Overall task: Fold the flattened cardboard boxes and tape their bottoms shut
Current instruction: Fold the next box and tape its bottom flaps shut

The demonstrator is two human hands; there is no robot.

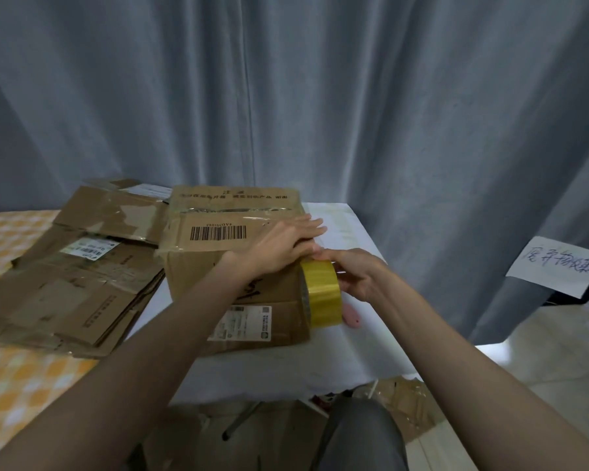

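Folded cardboard box (233, 266) sits on the white table (320, 362), bottom side up, flaps closed, glossy tape already visible along the centre seam near the barcode. Left hand (283, 244) lies flat on the top right edge of the box, fingers straight, pressing down, not curled round anything. Right hand (357, 271) has its grip on the yellow tape roll (322, 294), fingers wrapped behind it, thumb tip at the box corner; the roll hangs against the right side wall of the box, touching it. Looks like the tape strip is being run over the edge and down the side; step in hand is likely finishing or anchoring the seam strip.

Handling: box is empty corrugated card, light, stiff on the panels but gives at the flaps, so it will likely slide on the cloth unless pinned from above. Best hold is flat palm on the flaps near the seam. Tape roll is rigid, light, slick on its outer face; grip through or across the core. Free tape end will stick to itself if let go.

Stack of flattened boxes (72, 283) lies left of the box, partly on a yellow-checked bed (24, 385), just beside the box. Small pink object (351, 317) on the table behind the roll, possibly a cutter, cannot tell. Handwritten paper note (558, 266) on the grey curtain (354, 96) at right.
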